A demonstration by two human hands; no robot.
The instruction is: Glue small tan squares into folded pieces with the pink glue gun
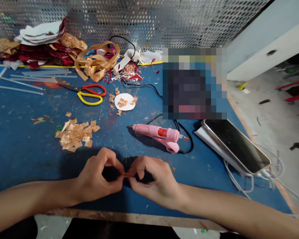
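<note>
My left hand [101,174] and my right hand [155,181] meet fingertip to fingertip near the table's front edge. Both pinch one small tan ribbon piece [125,175], mostly hidden by the fingers. Beyond my left hand lies a loose pile of cut tan ribbon squares [77,134]. A white oval disc [125,102] farther back carries several crumpled tan pieces, with more scattered around it. Past my right hand a pink glue gun [156,134] rests on its side, its nozzle pointing left.
Scissors [89,94] with red and yellow handles lie at the left, beside clear glue sticks [43,77]. Coiled gold ribbon [97,64] and dark red scraps [45,54] line the perforated metal back panel. A phone [236,144] with white cables sits at the right edge.
</note>
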